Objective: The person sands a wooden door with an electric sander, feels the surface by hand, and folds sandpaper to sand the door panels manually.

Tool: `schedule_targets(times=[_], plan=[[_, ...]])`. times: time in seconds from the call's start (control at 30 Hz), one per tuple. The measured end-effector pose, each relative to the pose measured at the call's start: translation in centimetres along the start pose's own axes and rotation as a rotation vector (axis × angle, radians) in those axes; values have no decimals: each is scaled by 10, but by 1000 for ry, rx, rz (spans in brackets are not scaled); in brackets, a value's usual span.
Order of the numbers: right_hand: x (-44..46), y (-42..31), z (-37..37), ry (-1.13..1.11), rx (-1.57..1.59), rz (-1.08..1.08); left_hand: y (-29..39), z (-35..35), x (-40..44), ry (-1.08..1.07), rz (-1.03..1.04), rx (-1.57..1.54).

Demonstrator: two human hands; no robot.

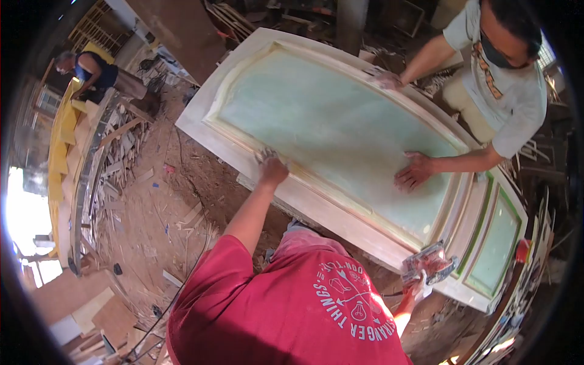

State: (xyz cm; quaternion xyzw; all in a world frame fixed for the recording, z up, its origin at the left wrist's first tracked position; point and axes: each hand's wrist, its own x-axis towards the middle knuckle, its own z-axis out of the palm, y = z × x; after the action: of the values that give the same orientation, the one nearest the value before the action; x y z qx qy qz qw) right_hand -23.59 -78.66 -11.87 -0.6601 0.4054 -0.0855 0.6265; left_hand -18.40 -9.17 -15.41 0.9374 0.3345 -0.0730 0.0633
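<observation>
A large panelled door (182,121) lies flat before me, with a pale frame, raised mouldings and greenish inset panels. My left hand (272,168) rests on the moulding along its near side, fingers spread. At the lower right, my right hand (420,289) is wrapped round a power sander (429,263), whose body looks reddish and dusty. The sander sits on the near edge of the frame, close to the narrower end panel (496,243). My right fingers are partly hidden behind the tool.
Across the door, a masked co-worker (499,91) lays one hand (413,172) on the large panel and another (388,79) on the far moulding. A second person (100,73) bends over a yellow curved piece (59,164) at left. Wood scraps and a cable (198,255) lie on the dirt floor.
</observation>
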Motion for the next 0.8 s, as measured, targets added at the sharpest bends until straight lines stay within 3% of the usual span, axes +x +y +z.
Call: schedule_targets(times=[0.17,0.4,0.63,0.8], plan=[[-3,-12,-5,-52,-63,120,18,4,-7,4,-41,-141],[-55,-50,33,-142,-247,-82,12,-20,9,-87,-128,-114],[-156,-92,106,-417,-366,-250,-35,-63,29,-235,-132,-93],[-211,-107,151,-611,-415,-283,-73,-57,51,-235,-80,-85]])
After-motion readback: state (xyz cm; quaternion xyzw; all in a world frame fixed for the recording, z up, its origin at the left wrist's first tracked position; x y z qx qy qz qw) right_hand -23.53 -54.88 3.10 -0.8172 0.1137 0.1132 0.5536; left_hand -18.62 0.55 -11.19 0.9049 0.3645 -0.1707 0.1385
